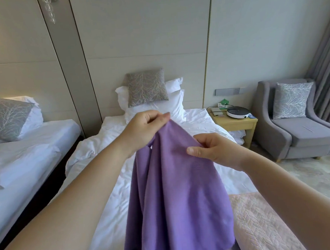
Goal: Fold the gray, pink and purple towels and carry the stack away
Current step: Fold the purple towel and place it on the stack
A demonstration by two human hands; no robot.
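The purple towel [174,199] hangs loose in front of me above the white bed [112,217]. My left hand [144,128] pinches its top corner between thumb and fingers. My right hand [213,148] grips the upper edge a little lower and to the right. The cloth drapes down in folds to the bottom of the view. A pink quilted cloth [261,227] lies on the bed at the lower right, partly hidden by the towel and my right arm. No gray towel shows.
Pillows and a gray patterned cushion [146,88] sit at the bed's head. A second bed [24,153] stands on the left. On the right are a wooden nightstand [237,124] with a round white device, a gray armchair [298,128] and curtains.
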